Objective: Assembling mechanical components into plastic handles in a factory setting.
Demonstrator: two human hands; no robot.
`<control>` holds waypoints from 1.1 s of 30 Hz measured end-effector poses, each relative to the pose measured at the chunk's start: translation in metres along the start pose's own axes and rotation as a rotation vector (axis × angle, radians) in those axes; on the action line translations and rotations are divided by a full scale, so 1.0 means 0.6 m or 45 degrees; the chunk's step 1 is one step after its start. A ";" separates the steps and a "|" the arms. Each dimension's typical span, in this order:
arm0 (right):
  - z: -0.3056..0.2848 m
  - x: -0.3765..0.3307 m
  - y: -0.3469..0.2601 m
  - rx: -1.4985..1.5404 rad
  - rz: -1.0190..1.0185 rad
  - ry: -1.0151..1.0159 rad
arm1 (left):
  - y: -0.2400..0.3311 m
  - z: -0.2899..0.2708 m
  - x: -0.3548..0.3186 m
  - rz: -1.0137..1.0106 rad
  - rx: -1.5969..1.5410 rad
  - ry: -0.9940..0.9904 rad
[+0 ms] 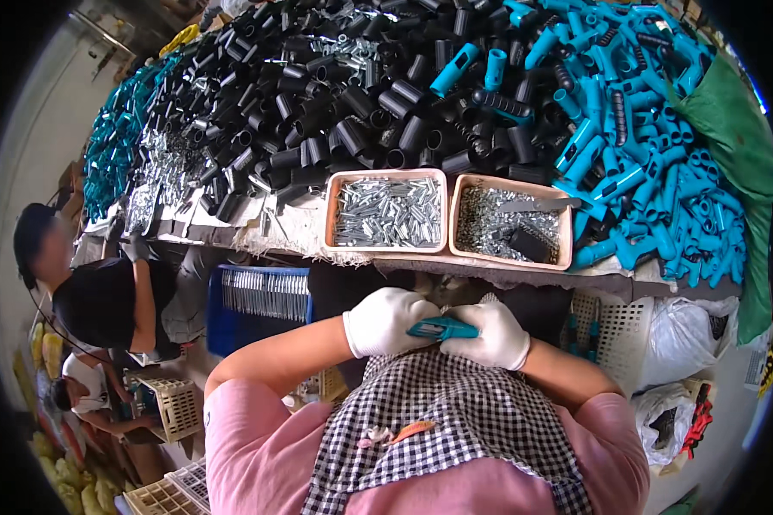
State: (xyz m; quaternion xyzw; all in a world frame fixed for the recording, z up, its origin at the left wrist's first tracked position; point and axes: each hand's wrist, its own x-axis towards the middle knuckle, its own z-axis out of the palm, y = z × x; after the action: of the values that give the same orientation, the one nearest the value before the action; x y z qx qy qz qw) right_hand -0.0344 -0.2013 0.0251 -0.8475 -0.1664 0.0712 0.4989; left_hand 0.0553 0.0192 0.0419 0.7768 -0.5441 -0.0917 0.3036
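Note:
A teal plastic handle piece (443, 328) lies between my two white-gloved hands, low in front of my checked apron. My left hand (390, 322) closes on its left end, and my right hand (492, 333) grips the right end. Fingers cover much of the piece. Just beyond my hands, at the table's near edge, stands a tray of small silvery metal pins (386, 212). Beside it, a second tray (465, 245) holds tiny metal parts, a flat metal strip (534, 205) and a dark block (528, 245).
Black tube pieces (352, 133) are heaped across the table, with teal handle shells (636, 163) piled at the right. Left of my arms stands a blue crate (223, 318) of metal rods. A co-worker (103, 296) sits at the left. White bags (683, 339) lie at the right.

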 end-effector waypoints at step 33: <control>-0.008 -0.017 -0.023 -0.373 0.104 0.327 | 0.030 0.029 0.023 0.081 -0.087 0.485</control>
State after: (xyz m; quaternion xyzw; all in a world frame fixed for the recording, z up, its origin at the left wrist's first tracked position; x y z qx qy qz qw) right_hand -0.0455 -0.2024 0.0390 -0.9192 -0.0756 -0.0422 0.3841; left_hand 0.0384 -0.0039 0.0410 0.7517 -0.4977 0.0482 0.4300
